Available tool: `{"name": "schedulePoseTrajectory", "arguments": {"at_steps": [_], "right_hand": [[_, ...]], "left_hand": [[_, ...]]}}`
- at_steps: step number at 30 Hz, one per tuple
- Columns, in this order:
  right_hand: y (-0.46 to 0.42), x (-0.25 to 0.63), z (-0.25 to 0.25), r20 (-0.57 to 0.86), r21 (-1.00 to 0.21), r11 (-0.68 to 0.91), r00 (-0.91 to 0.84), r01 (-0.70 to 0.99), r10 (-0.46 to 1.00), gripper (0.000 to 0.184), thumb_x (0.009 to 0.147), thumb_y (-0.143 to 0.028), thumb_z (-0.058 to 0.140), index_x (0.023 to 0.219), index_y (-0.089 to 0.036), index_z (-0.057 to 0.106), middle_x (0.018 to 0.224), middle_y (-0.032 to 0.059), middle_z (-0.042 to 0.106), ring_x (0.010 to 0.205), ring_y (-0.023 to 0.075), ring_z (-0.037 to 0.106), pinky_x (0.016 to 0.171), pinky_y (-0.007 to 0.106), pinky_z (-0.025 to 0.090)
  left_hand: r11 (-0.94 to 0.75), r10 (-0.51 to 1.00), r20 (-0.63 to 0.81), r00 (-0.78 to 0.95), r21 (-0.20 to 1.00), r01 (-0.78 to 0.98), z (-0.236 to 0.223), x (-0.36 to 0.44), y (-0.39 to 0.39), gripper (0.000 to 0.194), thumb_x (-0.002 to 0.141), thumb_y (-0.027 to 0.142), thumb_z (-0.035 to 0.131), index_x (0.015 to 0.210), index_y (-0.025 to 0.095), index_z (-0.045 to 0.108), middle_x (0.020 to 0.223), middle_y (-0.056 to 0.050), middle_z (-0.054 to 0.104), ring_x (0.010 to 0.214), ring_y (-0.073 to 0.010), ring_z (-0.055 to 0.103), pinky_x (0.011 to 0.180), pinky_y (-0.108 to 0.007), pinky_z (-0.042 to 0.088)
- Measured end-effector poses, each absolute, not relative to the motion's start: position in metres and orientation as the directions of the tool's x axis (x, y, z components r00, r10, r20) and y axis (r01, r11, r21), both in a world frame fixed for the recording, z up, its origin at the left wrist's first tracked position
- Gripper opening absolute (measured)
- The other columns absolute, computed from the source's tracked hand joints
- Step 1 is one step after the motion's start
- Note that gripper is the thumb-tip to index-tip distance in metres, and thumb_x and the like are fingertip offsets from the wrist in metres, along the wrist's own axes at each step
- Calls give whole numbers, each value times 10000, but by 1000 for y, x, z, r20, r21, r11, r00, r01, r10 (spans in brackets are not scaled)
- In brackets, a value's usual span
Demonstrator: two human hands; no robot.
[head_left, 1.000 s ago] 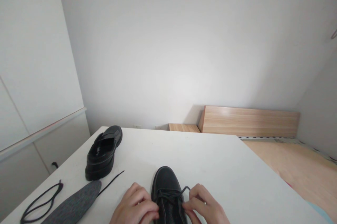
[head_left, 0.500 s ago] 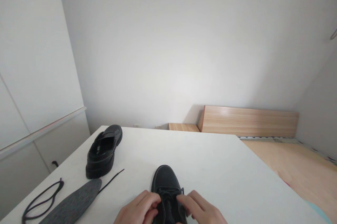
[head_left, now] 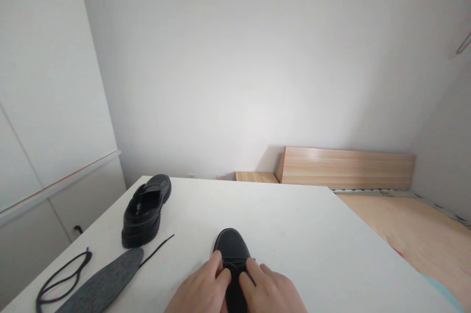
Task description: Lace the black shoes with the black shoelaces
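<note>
A black leather shoe [head_left: 231,244] stands toe-away on the white table [head_left: 294,234] at the bottom centre. My left hand [head_left: 202,288] and my right hand [head_left: 270,291] both rest on top of its laced part, fingertips close together over the laces. The fingers of both hands are curled and pinched at the lace. The lace itself is mostly hidden under my fingers. A second black shoe [head_left: 146,211] without its lace stands at the table's left.
A grey insole [head_left: 105,283] lies at the table's near left with a loose black lace [head_left: 61,278] beside it and another lace end [head_left: 156,250] trailing from it. White cupboards stand to the left. A wooden bed frame [head_left: 346,168] lies beyond the table.
Both hands have moved inward and forward over the near shoe, from holding the lace ends apart to meeting above the laces. The lace loop on the right is no longer visible.
</note>
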State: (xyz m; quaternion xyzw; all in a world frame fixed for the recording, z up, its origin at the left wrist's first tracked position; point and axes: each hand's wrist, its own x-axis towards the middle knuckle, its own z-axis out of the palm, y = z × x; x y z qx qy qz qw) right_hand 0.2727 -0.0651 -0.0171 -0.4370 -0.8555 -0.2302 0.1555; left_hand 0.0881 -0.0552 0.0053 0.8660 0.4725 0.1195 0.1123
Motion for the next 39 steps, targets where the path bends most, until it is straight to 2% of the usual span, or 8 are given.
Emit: {"name": "schedulePoseTrajectory", "arguments": {"at_steps": [10, 14, 17, 19, 23, 26, 32, 39], "right_hand": [[-66, 286, -15, 419, 179, 520, -543, 835, 727, 337, 667, 28, 545, 854, -249, 508, 796, 5, 647, 571, 185, 672, 416, 278, 412], [-71, 284, 14, 430, -157, 570, -463, 807, 775, 261, 773, -11, 558, 872, -251, 533, 887, 5, 642, 729, 184, 660, 605, 253, 504], [-75, 285, 51, 473, -488, 583, -364, 650, 802, 190, 937, -71, 458, 920, -244, 534, 898, 8, 640, 795, 159, 632, 698, 239, 514], [-77, 286, 74, 558, -585, 584, -243, 562, 793, 169, 1000, -139, 430, 945, -241, 554, 865, 13, 644, 795, 159, 627, 706, 238, 514], [-77, 284, 98, 704, -641, 633, 3, 433, 711, 144, 1001, -189, 497, 946, -247, 617, 839, 15, 666, 718, 149, 627, 630, 222, 516], [-75, 277, 100, 679, -698, 649, -9, 302, 734, 140, 1001, -203, 511, 932, -237, 627, 825, 10, 656, 613, 123, 602, 557, 212, 510], [-69, 264, 96, 738, -625, 739, -117, 252, 665, 143, 995, -173, 535, 911, -237, 630, 863, 23, 601, 801, 168, 588, 689, 278, 494], [-63, 256, 85, 693, -709, 698, -81, 104, 716, 152, 1005, -325, 572, 892, -244, 635, 858, 15, 574, 794, 173, 554, 690, 294, 461]], "left_hand": [[-612, 788, 189, 586, 135, 779, 19, 105, -50, 347, 784, -21, 432, 855, 154, 722, 988, -154, 719, 772, -273, 698, 644, -327, 549], [-601, 799, 320, 510, 366, 711, 52, 100, -54, 276, 912, 73, 408, 816, 211, 627, 883, -42, 667, 805, -209, 649, 694, -277, 492], [-601, 795, 408, 448, 628, 495, 80, 91, -53, 254, 1017, 231, 359, 885, 229, 575, 830, 11, 665, 777, -149, 641, 698, -213, 472], [-574, 811, 435, 391, 723, 385, 95, 86, -51, 243, 1023, 305, 384, 901, 234, 582, 823, 24, 693, 783, -132, 663, 700, -187, 477], [-575, 818, 513, 259, 741, 347, 110, 83, -48, 190, 952, 300, 516, 828, 229, 640, 786, 22, 705, 762, -132, 675, 688, -177, 487], [-574, 819, 529, 222, 756, 315, 110, 88, -49, 168, 910, 272, 561, 778, 222, 653, 744, 21, 681, 706, -127, 651, 643, -175, 485], [-402, 882, 367, 295, 914, 63, 106, 104, -53, 167, 875, 310, 620, 772, 196, 684, 695, 8, 705, 678, -141, 676, 629, -185, 529], [-139, 906, 181, 382, 981, -135, 96, 100, -48, 218, 857, 366, 701, 883, 149, 715, 732, -28, 742, 722, -170, 709, 726, -261, 589]]}}
